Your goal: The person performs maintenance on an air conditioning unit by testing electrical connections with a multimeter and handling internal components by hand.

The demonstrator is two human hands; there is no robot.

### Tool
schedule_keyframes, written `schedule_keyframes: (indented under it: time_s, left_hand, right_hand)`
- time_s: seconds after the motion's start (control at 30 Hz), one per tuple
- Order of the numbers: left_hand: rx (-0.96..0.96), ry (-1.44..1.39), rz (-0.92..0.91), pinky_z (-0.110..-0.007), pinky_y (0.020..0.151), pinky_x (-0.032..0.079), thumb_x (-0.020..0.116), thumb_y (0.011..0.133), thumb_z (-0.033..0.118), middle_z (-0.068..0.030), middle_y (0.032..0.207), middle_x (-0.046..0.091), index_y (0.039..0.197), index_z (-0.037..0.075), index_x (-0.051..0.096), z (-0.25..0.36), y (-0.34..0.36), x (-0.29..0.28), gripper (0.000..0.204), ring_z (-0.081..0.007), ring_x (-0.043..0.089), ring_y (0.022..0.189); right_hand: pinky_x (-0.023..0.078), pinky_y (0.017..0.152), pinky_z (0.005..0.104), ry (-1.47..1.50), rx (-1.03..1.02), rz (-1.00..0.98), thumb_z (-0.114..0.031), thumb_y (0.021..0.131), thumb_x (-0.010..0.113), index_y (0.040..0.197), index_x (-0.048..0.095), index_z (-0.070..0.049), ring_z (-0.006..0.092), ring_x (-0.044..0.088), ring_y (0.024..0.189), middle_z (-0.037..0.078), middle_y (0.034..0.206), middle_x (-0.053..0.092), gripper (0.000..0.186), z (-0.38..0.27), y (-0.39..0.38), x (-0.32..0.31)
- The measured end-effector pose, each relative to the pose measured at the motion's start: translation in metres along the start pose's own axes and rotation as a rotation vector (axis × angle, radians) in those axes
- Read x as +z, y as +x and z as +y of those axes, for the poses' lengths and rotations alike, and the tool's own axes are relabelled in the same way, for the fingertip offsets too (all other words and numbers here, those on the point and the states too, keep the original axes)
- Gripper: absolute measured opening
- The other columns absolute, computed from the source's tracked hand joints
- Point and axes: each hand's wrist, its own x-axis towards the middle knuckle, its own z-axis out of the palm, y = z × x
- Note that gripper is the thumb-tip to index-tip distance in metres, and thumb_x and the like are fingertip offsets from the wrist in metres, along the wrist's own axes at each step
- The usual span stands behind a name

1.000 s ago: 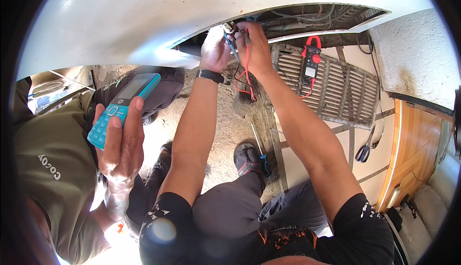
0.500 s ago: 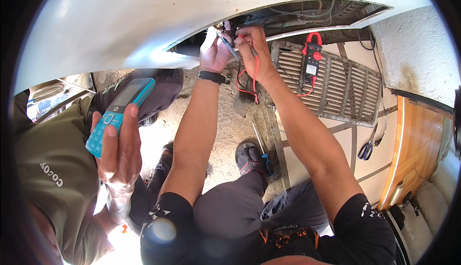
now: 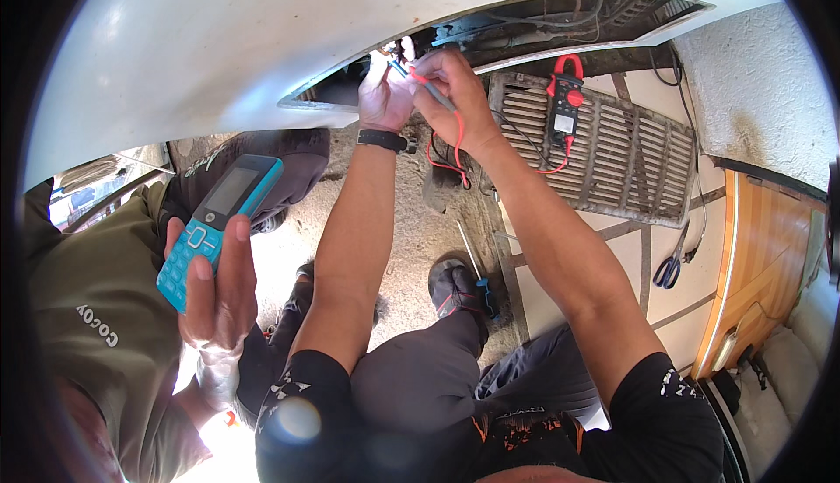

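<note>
At the left part of a dark opening (image 3: 560, 32) in a white panel, my left hand (image 3: 385, 100) is raised with its fingers closed. A thin blue piece (image 3: 397, 67) shows at those fingertips; what they grip is too small and overexposed to make out. Close beside it, my right hand (image 3: 462, 102) pinches a red and grey test probe (image 3: 418, 74) that points at the blue piece. Whether the two touch I cannot tell. From the probe a red lead (image 3: 451, 166) hangs in a loop below my hands. A red and black clamp meter (image 3: 565, 102) lies to the right.
Under the meter is a slatted grille (image 3: 634, 164). Scissors (image 3: 668, 271) lie on the tiles, and a blue-handled screwdriver (image 3: 482, 283) by my shoe. At left, another person's hand (image 3: 220, 295) holds a turquoise phone (image 3: 219, 220). A rough white wall (image 3: 752, 89) stands at right.
My right hand has moved left with the test probe, bringing its tip to my left fingertips. The opening appears slightly shifted. The other person's phone has dropped a little.
</note>
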Motion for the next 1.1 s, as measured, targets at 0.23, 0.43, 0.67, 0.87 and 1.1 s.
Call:
schedule_keyframes:
  time_s: [0.23,0.43,0.67,0.87,1.1]
  left_hand:
    - [-0.072,0.117,-0.067,-0.045,0.103,0.046,0.05,0.103,0.019,-0.014,0.125,0.063,0.127,0.003,0.056,0.005,0.0,-0.008,0.03,-0.0262,0.06,0.115]
    - [-0.081,0.121,-0.117,-0.044,0.102,0.047,0.047,0.105,0.021,-0.0142,0.123,0.063,0.128,0.002,0.055,0.008,0.001,-0.014,0.031,-0.0259,0.06,0.114]
    - [-0.081,0.126,-0.07,-0.044,0.101,0.047,0.046,0.105,0.024,-0.0143,0.121,0.063,0.127,0.002,0.055,0.005,0.002,-0.01,0.032,-0.026,0.06,0.113]
    - [-0.068,0.141,-0.078,-0.042,0.1,0.048,0.045,0.106,0.026,-0.014,0.119,0.063,0.126,0.003,0.055,0.006,0.006,-0.014,0.032,-0.0255,0.06,0.111]
    - [-0.049,0.173,-0.046,-0.041,0.099,0.048,0.044,0.106,0.027,-0.0139,0.117,0.064,0.125,0.002,0.056,0.005,0.005,-0.013,0.033,-0.0251,0.062,0.109]
  right_hand:
    - [0.059,0.084,0.0338,0.012,-0.019,0.002,0.004,0.078,0.07,0.099,0.056,-0.002,0.0252,0.069,0.095,0.013,0.102,0.06,0.026,-0.009,0.005,0.006]
    - [0.053,0.098,0.0334,0.066,0.062,-0.021,0.007,0.083,0.064,0.103,0.054,-0.001,0.0181,0.064,0.107,0.01,0.109,0.06,0.024,-0.008,0.005,0.01]
    - [0.053,0.098,0.0335,0.031,0.053,-0.003,0.008,0.083,0.063,0.103,0.055,-0.001,0.0185,0.064,0.108,0.01,0.109,0.06,0.023,-0.009,0.007,0.008]
    - [0.054,0.093,0.0324,0.067,0.038,0.032,0.007,0.081,0.066,0.102,0.056,-0.001,0.0193,0.066,0.103,0.01,0.106,0.062,0.024,0.0,0.008,0.009]
    - [0.059,0.084,0.0321,0.07,0.003,0.082,0.006,0.079,0.069,0.097,0.058,-0.001,0.0213,0.069,0.096,0.01,0.102,0.061,0.022,-0.002,0.007,0.012]
